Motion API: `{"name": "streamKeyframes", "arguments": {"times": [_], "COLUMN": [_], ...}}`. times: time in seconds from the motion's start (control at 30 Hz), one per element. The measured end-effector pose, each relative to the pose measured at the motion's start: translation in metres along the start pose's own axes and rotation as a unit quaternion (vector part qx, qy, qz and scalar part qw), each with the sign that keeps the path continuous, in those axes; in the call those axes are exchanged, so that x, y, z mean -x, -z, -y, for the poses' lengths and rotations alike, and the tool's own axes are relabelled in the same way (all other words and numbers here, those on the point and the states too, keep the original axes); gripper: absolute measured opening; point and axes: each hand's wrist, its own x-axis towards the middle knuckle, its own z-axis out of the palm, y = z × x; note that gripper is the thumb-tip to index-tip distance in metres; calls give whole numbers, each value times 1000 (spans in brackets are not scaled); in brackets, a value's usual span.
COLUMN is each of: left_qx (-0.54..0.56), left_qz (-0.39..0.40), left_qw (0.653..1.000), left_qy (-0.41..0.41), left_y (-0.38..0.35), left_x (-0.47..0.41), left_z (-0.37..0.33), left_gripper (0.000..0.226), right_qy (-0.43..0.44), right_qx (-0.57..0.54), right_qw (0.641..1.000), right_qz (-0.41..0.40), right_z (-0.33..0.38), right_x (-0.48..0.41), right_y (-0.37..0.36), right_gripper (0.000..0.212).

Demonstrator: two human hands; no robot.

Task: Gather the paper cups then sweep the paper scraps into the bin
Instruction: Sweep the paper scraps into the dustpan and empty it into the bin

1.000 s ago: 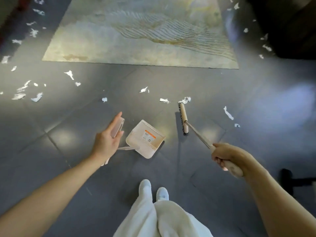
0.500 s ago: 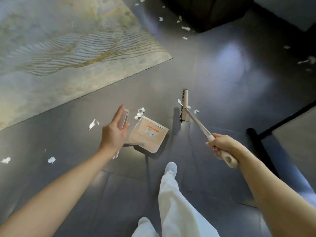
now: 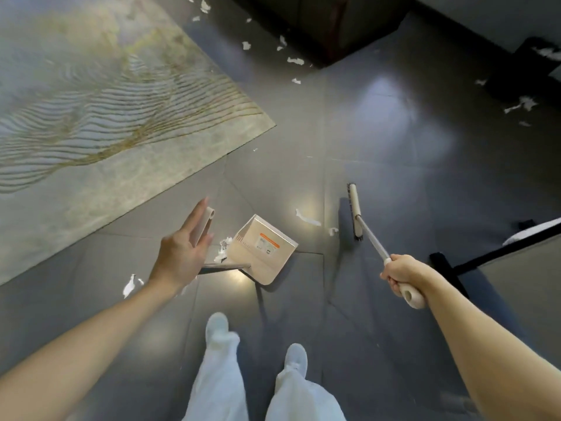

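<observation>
- rug [image 3: 91,117]: pale with wavy gold lines, fills the upper left. Its corner points right onto the grey tiled floor [image 3: 379,132].
- scrap [image 3: 130,285]: white, on the floor just left of the left wrist, below the rug edge.
- left hand [image 3: 182,253]: open, fingers straight and laid flat along the top of the dustpan handle [image 3: 205,221]. No finger wraps round it; thumb hold cannot be told.
- crumpled scraps [image 3: 223,249]: small heap between the left hand and the dustpan, just beside the pan's left edge.
- dustpan [image 3: 267,256]: beige, orange-striped label facing up, tilted, in the centre ahead of the feet. Shadow under it; floor contact cannot be told.
- trousers [image 3: 218,384] and shoes [image 3: 217,325]: white, bottom centre.
- long scrap [image 3: 308,219]: on the floor between dustpan and broom, touching neither.
- small scrap [image 3: 333,231]: on the floor near the broom head.
- broom [image 3: 354,211]: head low over the floor, dark bristles. Shaft slants down and right to the right hand.
- right hand [image 3: 400,273]: fist closed round the broom shaft near its end; the beige cap sticks out below the fist.
- far scraps [image 3: 295,60]: several at top centre, along the foot of a dark cabinet [image 3: 334,22].
- black frame [image 3: 449,265]: on the floor just right of the right hand.
- right scraps [image 3: 522,104]: upper right, well apart from the broom.
</observation>
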Motion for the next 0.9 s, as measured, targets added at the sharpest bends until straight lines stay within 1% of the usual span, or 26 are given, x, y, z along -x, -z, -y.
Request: {"name": "streamKeyframes", "arguments": {"times": [0.07,0.17,0.27,0.33,0.43,0.57,0.7,0.83,0.9], "left_qx": [-9,-25,-17,-35,-54,-34,-45,-53,-39], "left_qz": [11,48,95,122,130,107,69,12,-13], "left_qw": [1000,998,995,991,989,993,996,998,998], "left_qy": [-5,-15,-23,-31,-44,-34,-16,13,44], "left_y": [9,28,57,82,117,169,226,283,311], "left_x": [-23,-60,-95,-113,-124,-108,-66,-13,11], "left_z": [8,23,38,55,87,132,182,231,254], "left_gripper": [67,65,69,70,69,69,70,76,77], "right_qy": [-18,-32,-8,9,26,30,62,71,73], "right_qx": [15,27,72,81,86,131,173,164,170], "right_qw": [999,998,994,992,989,983,974,973,970], "right_qz": [22,53,86,101,116,128,133,144,159], "right_z": [25,66,102,125,156,181,186,174,168], "right_x": [-11,-10,8,24,49,90,130,167,186], "right_y": [-11,-49,-96,-130,-171,-220,-284,-360,-397], "right_gripper": [26,30,42,47,50,41,37,33,32]}}
